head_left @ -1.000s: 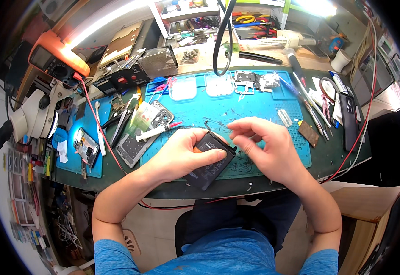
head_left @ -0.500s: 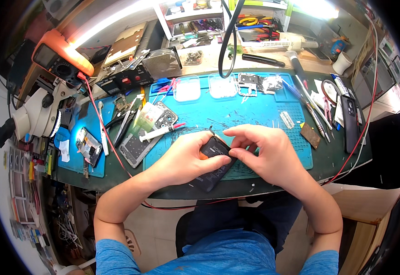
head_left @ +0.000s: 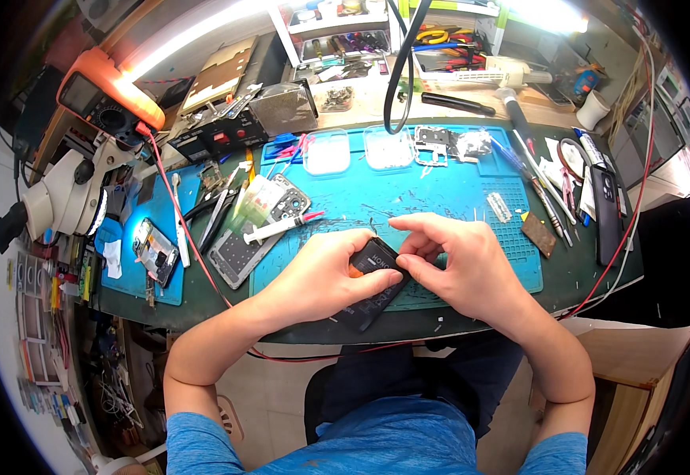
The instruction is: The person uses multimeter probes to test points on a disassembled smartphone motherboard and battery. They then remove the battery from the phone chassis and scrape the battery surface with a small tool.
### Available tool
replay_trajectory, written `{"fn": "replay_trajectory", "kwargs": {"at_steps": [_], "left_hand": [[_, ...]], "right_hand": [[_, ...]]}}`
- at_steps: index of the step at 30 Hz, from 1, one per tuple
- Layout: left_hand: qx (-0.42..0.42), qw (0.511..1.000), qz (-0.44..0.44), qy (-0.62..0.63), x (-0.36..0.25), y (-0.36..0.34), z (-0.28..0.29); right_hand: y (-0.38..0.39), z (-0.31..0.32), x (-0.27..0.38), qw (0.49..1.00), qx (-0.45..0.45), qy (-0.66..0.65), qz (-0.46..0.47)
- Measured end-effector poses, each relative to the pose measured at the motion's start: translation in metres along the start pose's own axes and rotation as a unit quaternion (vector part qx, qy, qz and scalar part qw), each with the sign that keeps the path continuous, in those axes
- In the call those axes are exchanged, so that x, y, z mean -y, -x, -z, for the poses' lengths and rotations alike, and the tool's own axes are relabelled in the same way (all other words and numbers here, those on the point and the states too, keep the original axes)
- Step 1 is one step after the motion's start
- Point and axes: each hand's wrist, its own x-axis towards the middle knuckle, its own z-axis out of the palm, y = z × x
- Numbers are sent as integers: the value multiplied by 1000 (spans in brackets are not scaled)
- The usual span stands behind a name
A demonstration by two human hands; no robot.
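Note:
A flat black phone battery (head_left: 370, 305) is tilted above the front edge of the blue work mat (head_left: 345, 207). My left hand (head_left: 325, 273) is closed around its left side, with the thumb lying across its face. At the battery's upper right edge, my right hand (head_left: 452, 261) pinches with thumb and forefinger, the other fingers curled. Whether a small piece sits in that pinch is hidden. A short dark tab stands up at the battery's top end. Left of my left hand lie a syringe (head_left: 270, 229) with a pink tip and a grey phone frame (head_left: 238, 257).
An opened phone (head_left: 155, 252) lies lit under a microscope (head_left: 60, 194) at left. Two clear trays (head_left: 327, 153) and metal phone parts (head_left: 432, 146) line the mat's back. Tweezers and brushes (head_left: 547, 202) and a black phone (head_left: 604, 214) are at right. A black cable (head_left: 399, 79) hangs overhead.
The battery has turned slightly in my left hand, and its upright tab shows less. Both hands keep nearly the same grip. The whole view has shifted a little.

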Motion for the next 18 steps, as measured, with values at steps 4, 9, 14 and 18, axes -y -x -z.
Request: {"fn": "replay_trajectory", "kwargs": {"at_steps": [4,9,14,18], "left_hand": [[3,1000,-7,17,5,-2,-1],[23,998,-2,52,5,-2,2],[43,987,-5,152,7,-2,2],[48,984,-6,171,8,-2,0]], "right_hand": [[1,1,1,1000,-5,-27,-8],[1,2,1,998,3,-51,-34],[1,7,2,993,18,-90,-76],[1,10,2,985,35,-127,-110]]}}
